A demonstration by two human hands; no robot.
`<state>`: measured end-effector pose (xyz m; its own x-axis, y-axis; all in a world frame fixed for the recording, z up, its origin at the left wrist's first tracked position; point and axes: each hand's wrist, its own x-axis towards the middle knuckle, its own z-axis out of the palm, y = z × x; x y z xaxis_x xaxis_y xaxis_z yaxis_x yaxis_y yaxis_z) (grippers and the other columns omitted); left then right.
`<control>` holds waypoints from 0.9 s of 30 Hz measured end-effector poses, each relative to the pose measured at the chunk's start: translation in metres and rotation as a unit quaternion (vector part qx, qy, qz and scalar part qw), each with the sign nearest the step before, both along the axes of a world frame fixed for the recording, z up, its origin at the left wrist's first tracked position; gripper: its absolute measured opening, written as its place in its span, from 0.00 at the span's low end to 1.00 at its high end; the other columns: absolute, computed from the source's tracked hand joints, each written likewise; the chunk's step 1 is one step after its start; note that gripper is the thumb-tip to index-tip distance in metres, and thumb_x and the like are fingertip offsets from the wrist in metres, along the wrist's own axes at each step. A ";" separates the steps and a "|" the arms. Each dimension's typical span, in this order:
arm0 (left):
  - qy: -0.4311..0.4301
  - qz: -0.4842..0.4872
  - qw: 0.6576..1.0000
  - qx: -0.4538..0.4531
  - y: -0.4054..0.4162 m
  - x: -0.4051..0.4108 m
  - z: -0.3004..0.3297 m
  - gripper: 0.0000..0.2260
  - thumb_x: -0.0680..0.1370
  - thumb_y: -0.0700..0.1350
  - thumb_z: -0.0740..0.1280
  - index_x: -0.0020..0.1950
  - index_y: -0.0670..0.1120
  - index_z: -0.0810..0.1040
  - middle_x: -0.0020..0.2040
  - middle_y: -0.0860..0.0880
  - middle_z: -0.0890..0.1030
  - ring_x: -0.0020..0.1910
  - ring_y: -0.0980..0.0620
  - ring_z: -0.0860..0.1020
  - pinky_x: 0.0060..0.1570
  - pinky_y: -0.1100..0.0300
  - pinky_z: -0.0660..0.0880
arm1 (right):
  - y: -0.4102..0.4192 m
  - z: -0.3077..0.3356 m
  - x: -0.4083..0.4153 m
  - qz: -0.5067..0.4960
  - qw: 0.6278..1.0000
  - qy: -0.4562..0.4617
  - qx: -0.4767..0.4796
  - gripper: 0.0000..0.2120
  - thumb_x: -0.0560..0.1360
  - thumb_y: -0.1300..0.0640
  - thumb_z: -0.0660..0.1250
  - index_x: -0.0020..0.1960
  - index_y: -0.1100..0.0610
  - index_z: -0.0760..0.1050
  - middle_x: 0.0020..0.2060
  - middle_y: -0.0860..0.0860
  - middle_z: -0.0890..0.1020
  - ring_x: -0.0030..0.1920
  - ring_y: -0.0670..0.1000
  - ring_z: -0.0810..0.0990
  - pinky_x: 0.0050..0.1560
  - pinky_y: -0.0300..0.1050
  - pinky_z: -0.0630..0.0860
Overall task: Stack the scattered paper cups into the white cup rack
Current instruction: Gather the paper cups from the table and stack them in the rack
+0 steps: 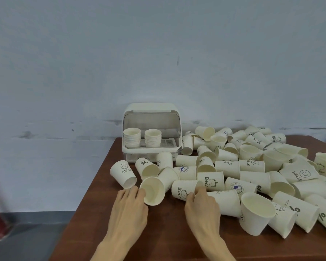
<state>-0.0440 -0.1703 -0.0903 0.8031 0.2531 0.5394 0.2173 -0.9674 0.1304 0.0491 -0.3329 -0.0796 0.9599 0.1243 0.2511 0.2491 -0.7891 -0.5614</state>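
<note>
A pale, scuffed wall [158,53] backs a brown wood-grain table [102,232], whose left edge runs diagonally from the rack toward the viewer; bare tabletop lies around and between the forearms. The white plastic rack [151,129], boxy with rounded corners and its lid raised, sits at the far left corner, holding two upright stacks [142,137] on a slotted tray, with tray space free to their right. A heap of tapered paper cups [252,166] covers the table's right half, most lying on their sides, mouths pointing every way.

The left hand [129,208] touches the rim of a plain cup [152,190] lying with its mouth toward the viewer; whether it grips is unclear. The right hand [202,204] curls its fingers around a "Bear" cup [184,189], long axis left-right, base to the left.
</note>
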 end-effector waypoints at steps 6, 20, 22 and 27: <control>0.002 -0.004 1.000 -0.029 0.000 -0.007 0.010 0.11 0.65 0.39 0.74 0.41 0.50 0.76 0.37 0.54 0.76 0.36 0.52 0.75 0.39 0.59 0.76 | 0.007 0.011 -0.006 0.033 0.998 -0.024 0.037 0.08 0.79 0.51 0.55 0.48 0.53 0.70 0.39 0.53 0.81 0.45 0.59 0.78 0.43 0.51 0.70; -0.040 -0.006 0.997 -0.072 -0.006 -0.008 0.033 0.11 0.67 0.38 0.73 0.42 0.51 0.74 0.40 0.55 0.77 0.37 0.51 0.74 0.38 0.61 0.72 | 0.016 0.027 -0.007 0.103 0.976 -0.183 0.052 0.01 0.73 0.56 0.63 0.44 0.53 0.73 0.26 0.48 0.77 0.29 0.55 0.76 0.30 0.49 0.69; -0.050 -0.010 0.997 -0.064 -0.007 -0.006 0.039 0.13 0.66 0.38 0.74 0.42 0.50 0.74 0.37 0.55 0.76 0.36 0.51 0.74 0.37 0.61 0.71 | 0.017 0.028 -0.004 0.108 0.971 -0.204 0.058 0.01 0.72 0.56 0.63 0.43 0.53 0.73 0.25 0.48 0.75 0.28 0.53 0.74 0.27 0.49 0.70; -0.069 0.002 0.997 -0.044 0.002 0.006 0.056 0.11 0.67 0.39 0.74 0.42 0.49 0.74 0.35 0.55 0.75 0.34 0.49 0.74 0.36 0.62 0.68 | 0.022 0.036 0.013 0.129 0.962 -0.238 0.046 0.02 0.73 0.57 0.62 0.44 0.54 0.74 0.31 0.48 0.79 0.31 0.53 0.75 0.29 0.48 0.70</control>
